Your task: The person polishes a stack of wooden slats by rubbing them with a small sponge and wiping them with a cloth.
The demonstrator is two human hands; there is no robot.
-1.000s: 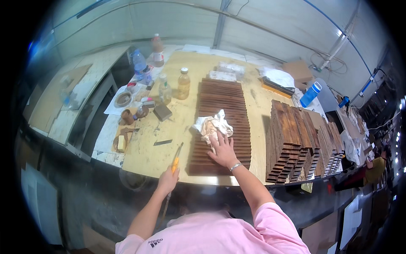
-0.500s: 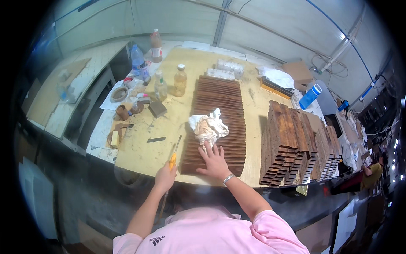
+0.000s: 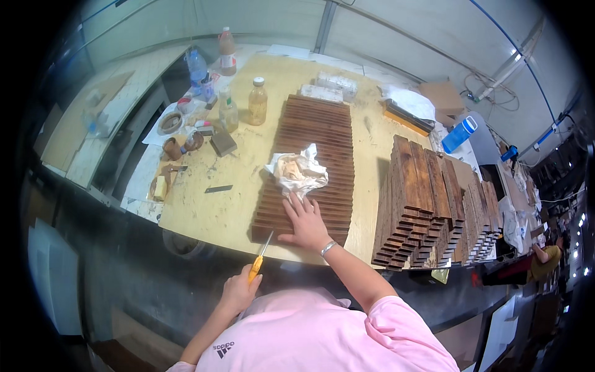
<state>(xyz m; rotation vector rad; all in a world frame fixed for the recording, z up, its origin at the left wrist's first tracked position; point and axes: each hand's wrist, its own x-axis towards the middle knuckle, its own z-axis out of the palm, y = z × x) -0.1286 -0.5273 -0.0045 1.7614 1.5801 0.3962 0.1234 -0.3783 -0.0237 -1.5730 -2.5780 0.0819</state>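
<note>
My left hand [image 3: 240, 291] is closed round the yellow handle of a soldering iron [image 3: 255, 269]. Its thin metal shaft points up toward the near left corner of a panel of dark brown wooden strips [image 3: 315, 127], laid side by side. Flat on the near end of these strips rests my right hand [image 3: 307, 224], fingers spread. A crumpled white cloth with tan stains [image 3: 299, 172] lies on the strips just beyond my right fingertips, which reach its edge.
Stacked dark boards [image 3: 416, 192] stand at the right, near a blue bottle [image 3: 460, 134]. On the left are a flat dark bar [image 3: 219, 188], a brown block [image 3: 223, 143], a pale yellow block [image 3: 160, 188] and a capped bottle [image 3: 258, 102]. A person [image 3: 540, 263] is far right.
My left hand has drawn back toward me, bringing the soldering iron's tip from beside the strips to their near edge. My right hand stays flat on the strips. The view has shifted slightly.
</note>
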